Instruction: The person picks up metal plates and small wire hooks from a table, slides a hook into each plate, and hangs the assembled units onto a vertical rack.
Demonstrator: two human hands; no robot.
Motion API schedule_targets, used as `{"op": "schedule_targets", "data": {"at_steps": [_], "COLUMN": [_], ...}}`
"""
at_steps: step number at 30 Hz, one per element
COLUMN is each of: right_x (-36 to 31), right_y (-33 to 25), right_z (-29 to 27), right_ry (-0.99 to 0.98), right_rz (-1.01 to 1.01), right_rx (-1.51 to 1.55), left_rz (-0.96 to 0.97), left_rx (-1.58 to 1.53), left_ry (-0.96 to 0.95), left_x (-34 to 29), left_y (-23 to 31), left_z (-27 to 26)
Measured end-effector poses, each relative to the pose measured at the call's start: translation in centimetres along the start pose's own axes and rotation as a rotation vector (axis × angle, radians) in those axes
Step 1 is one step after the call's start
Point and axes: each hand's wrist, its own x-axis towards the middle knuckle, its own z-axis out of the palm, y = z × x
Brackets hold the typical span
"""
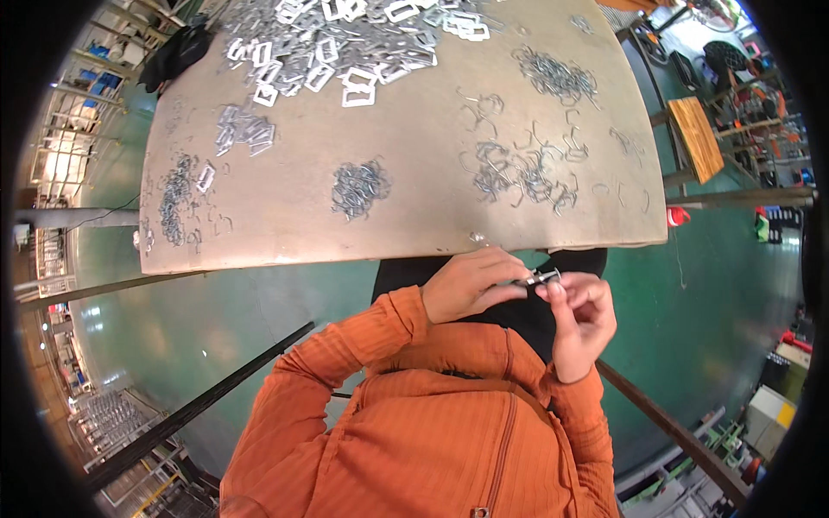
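Observation:
My left hand (475, 285) is closed, its thumb and fingertips pinching one end of a small shiny metal piece (543, 278). On the other side of that piece, my right hand (580, 321) grips it between thumb and forefinger. Both hands meet just off the table's near edge, above my lap. Whether the piece is one part or a bent wire set in a frame is too small to tell. Bent wire hooks (527, 173) lie loosely scattered on the table beyond my hands. A tighter heap of small wire parts (361, 188) sits left of them.
The worn table (302, 220) spans the view ahead. Rectangular metal frames (358, 89) are heaped at its far side, with a smaller stack (244, 129) nearer left. More wire hooks (557, 73) lie far right, small parts (175, 203) far left. A wooden board (695, 138) stands at right.

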Motion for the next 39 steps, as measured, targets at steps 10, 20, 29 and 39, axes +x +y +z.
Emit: {"op": "schedule_targets", "data": {"at_steps": [10, 20, 29, 39], "right_x": [-0.4, 0.2, 1.0, 1.1], "right_y": [0.2, 0.7, 1.3, 0.9], "right_z": [-0.8, -0.7, -0.6, -1.3], "right_ry": [-0.056, -0.064, -0.106, -0.072], "right_rz": [-0.101, -0.141, -0.239, -0.275], "right_rx": [-0.069, -0.138, -0.180, -0.339], "left_rz": [-0.128, -0.489, -0.589, -0.514], "left_rx": [1.315, 0.846, -0.425, -0.401], "left_ry": [0.399, 0.340, 0.262, 0.224], "left_x": [5.9, 5.7, 4.8, 4.9], "left_y": [-12.2, -6.1, 3.7, 5.6], "left_z": [-19.5, -16.7, -3.0, -1.6]}}
